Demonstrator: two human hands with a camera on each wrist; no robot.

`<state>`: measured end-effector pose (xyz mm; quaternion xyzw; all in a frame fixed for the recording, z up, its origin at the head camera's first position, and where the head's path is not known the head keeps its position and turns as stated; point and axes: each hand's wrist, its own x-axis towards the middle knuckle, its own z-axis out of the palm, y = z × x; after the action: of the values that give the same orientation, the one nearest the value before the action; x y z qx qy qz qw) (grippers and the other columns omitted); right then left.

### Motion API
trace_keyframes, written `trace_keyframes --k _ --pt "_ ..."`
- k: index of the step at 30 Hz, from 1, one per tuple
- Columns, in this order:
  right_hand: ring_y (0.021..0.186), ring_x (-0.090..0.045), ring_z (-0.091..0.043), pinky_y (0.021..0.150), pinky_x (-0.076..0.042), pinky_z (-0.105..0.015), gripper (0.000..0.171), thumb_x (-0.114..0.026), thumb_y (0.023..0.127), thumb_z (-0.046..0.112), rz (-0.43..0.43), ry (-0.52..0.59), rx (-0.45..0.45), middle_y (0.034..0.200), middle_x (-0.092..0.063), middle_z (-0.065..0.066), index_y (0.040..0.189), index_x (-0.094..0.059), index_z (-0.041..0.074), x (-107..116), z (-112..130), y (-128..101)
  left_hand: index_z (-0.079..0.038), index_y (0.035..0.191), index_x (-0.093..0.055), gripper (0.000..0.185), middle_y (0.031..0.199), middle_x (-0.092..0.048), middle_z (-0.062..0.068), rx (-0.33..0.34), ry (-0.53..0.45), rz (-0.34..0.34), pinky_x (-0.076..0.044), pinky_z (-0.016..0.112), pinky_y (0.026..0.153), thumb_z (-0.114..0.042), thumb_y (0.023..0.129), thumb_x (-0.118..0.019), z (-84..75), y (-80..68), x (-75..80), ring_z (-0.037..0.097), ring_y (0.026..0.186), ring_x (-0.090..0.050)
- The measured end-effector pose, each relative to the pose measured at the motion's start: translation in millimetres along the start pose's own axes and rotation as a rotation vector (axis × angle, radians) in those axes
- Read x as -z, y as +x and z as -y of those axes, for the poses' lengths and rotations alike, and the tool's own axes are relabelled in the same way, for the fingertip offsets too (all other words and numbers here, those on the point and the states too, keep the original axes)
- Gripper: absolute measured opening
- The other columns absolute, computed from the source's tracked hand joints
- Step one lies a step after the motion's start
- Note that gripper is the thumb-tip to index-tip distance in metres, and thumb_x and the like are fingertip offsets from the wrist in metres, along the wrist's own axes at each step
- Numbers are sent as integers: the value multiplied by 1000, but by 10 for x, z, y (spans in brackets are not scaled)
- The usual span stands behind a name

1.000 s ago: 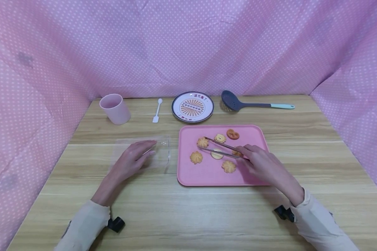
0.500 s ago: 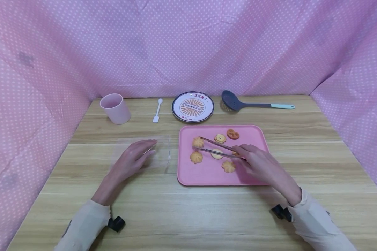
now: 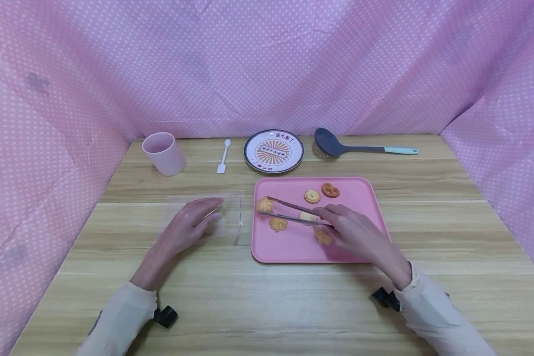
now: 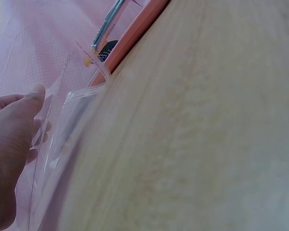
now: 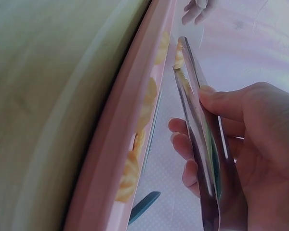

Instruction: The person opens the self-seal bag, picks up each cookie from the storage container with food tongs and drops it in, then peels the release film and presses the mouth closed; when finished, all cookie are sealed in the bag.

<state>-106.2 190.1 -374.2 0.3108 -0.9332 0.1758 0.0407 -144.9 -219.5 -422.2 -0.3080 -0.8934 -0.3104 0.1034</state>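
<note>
My right hand [image 3: 356, 230] grips metal tongs [image 5: 195, 70], whose tips pinch a flower-shaped cookie [image 3: 264, 204] over the left edge of the pink tray [image 3: 289, 249]. Left of the tray, my left hand [image 3: 189, 222] holds a clear plastic bag [image 3: 232, 210]; in the left wrist view its mouth faces the tray, with fingers showing through the plastic. On the tray lie two more flower-shaped cookies, one [image 3: 278, 225] below the tong tips and one [image 3: 323, 238] by the right hand. A pretzel cookie [image 3: 330, 190] and a frilled round cookie [image 3: 312, 197] lie farther back. The tongs partly cover a pale cookie [image 3: 307, 216].
Along the back of the wooden table [image 3: 267, 306] stand a pink cup [image 3: 164, 155], a small white spatula-spoon [image 3: 224, 157], a patterned plate [image 3: 273, 152] and a dark slotted spoon [image 3: 331, 143] with a mint handle. Pink dotted cloth [image 3: 267, 69] hangs behind and at both sides.
The right hand and tongs have moved left, carrying the pinched flower-shaped cookie from the tray's upper middle to its left edge. The left hand and plastic bag have stayed in place.
</note>
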Motion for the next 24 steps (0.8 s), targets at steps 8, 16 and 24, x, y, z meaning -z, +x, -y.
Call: trace_keyframes --k 8,16,24 --pt "89 -66 -22 74 -61 -41 40 -81 89 3 2 -5 17 108 -72 -9 127 -70 5 -69 99 84 0 138 -64 38 137 -65 15 -21 4 -9 -44 57 109 -6 100 -68 15 2 -9 37 129 -58" --pt "97 -68 -24 80 -61 -43 38 -80 91 6 -14 -24 76 107 -71 -8 127 -70 5 -164 186 182 0 137 -64 40 136 -66 16 -54 7 -28 -44 56 109 -4 98 -70 23 3 -8 37 127 -59" --pt "100 -68 -23 79 -62 -41 36 -79 94 11 8 5 77 111 -70 -7 128 -70 7 -222 281 261 0 138 -64 39 137 -65 16 -37 5 -23 -43 57 110 -6 99 -69 15 -2 -1 37 129 -58"
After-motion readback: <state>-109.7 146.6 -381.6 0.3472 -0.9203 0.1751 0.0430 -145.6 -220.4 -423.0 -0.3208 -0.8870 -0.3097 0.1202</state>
